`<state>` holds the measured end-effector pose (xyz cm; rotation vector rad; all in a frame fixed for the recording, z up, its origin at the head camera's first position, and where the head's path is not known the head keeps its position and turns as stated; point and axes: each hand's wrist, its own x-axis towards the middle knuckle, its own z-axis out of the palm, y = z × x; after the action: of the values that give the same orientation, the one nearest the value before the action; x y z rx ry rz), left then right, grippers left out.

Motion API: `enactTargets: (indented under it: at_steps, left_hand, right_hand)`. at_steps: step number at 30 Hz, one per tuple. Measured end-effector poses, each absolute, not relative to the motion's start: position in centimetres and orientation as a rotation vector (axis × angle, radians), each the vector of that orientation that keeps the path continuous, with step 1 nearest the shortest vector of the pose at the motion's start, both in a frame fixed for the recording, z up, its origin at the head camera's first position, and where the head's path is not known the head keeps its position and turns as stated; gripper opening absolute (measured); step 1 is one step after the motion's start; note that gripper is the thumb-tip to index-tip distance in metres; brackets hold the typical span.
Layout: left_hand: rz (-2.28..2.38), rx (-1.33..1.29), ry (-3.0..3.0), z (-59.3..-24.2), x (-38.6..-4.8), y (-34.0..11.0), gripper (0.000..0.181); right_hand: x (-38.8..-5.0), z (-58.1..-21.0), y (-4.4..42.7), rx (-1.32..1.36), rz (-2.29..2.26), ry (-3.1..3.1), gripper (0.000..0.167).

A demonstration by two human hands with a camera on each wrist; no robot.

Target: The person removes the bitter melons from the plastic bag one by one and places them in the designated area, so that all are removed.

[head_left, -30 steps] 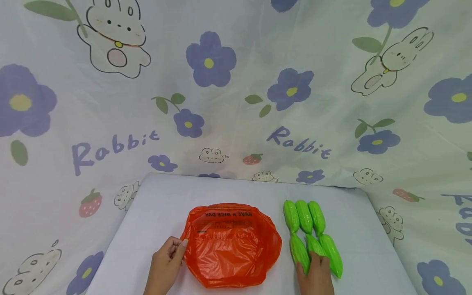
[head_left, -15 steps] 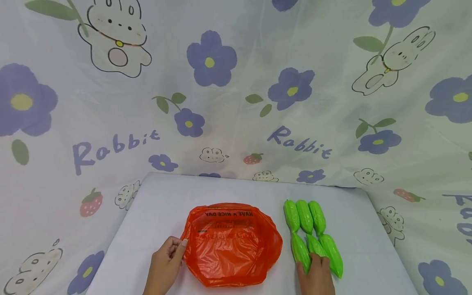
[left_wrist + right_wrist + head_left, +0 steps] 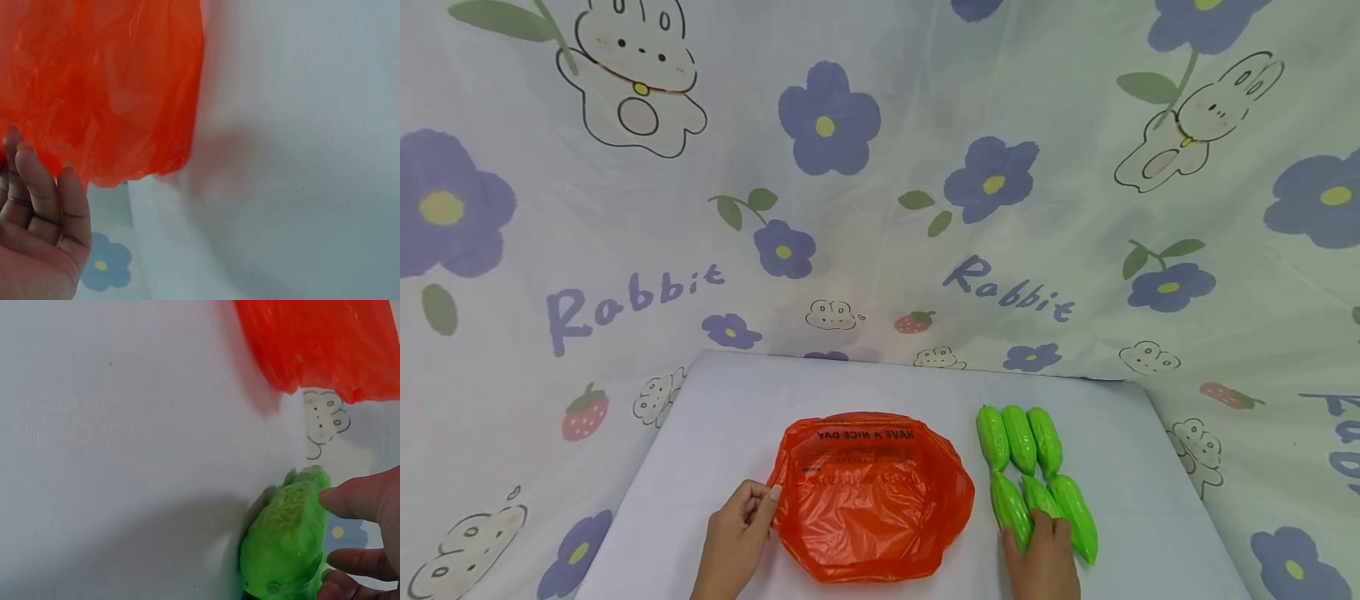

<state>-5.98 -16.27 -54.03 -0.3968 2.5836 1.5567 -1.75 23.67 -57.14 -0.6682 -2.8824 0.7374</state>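
My left hand [image 3: 736, 533] pinches the left rim of a red plastic bag [image 3: 865, 517] between thumb and fingers. The bag lies with its mouth spread wide, and printed letters show reversed inside it. Several glossy green elongated vegetables [image 3: 1018, 437] lie in two rows right of the bag. Thumb and fingers of my right hand [image 3: 1045, 558] sit on either side of the near end of the front-left green vegetable [image 3: 1011, 512]. The hand hides the lower end of the front-middle one [image 3: 1039, 498]. Up close in the right wrist view, the green vegetable [image 3: 281, 540] has a wrinkled skin.
Everything rests on a white table [image 3: 730, 392], its far edge against a curtain [image 3: 880, 208] printed with rabbits and purple flowers. Another green vegetable [image 3: 1075, 517] lies just right of my right hand. White tabletop shows left of the bag and right of the vegetables.
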Motion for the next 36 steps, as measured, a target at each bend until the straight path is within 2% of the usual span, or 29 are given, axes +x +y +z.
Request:
enactTargets:
  at_steps: [9,18,36]
  left_hand:
    - [1.571,-0.399,2.589,-54.0,-6.2,-16.3,0.03]
    - [1.658,-0.39,2.603,-54.5,-6.6,-16.1,0.039]
    - [1.645,-0.437,2.65,-54.0,-7.7,-17.0,0.045]
  right_hand:
    - [-1.7,-56.0,24.3,-0.591,0.715,-2.899,0.046]
    - [-1.6,-55.1,24.8,-0.612,0.801,-2.821,0.037]
    - [-1.2,-54.5,27.1,-0.576,0.71,-2.791,0.035]
